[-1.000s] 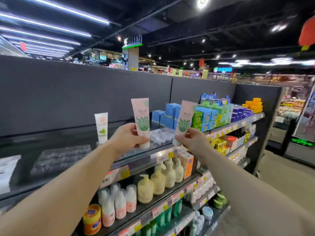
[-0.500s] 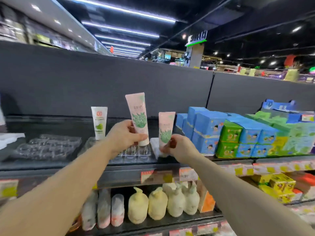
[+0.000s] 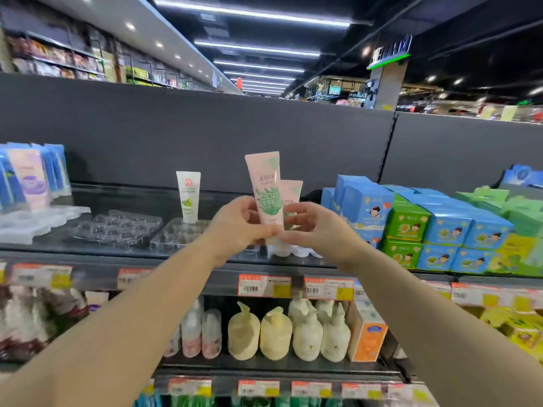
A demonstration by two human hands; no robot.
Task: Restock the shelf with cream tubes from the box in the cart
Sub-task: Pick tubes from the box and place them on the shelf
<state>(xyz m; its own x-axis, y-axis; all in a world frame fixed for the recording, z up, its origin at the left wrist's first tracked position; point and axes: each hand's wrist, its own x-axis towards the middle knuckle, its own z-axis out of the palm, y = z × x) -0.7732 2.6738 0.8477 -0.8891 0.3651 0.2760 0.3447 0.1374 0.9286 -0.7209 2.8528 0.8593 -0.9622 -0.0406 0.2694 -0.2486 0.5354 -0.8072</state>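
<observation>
In front of the top shelf (image 3: 88, 261), my left hand (image 3: 238, 227) holds a pink cream tube (image 3: 264, 186) with green leaf print upright by its lower end. The fingers of my right hand (image 3: 314, 230) pinch the same tube's base from the right. Just behind it a second pink tube (image 3: 293, 193) stands cap-down on the shelf, partly hidden by the first tube and my right fingers. A white cream tube (image 3: 188, 198) stands to the left in a clear plastic tray (image 3: 173, 237). No cart or box is in view.
More clear trays (image 3: 114, 227) lie left of the tubes, with blue packs (image 3: 32, 177) beyond them. Blue and green cartons (image 3: 411, 221) are stacked to the right. Pump bottles (image 3: 276, 333) fill the shelf below. A dark back panel (image 3: 205, 136) rises behind.
The tube my right hand held now stands on the shelf. My right hand has moved left onto the tube in my left hand. The view has swung left.
</observation>
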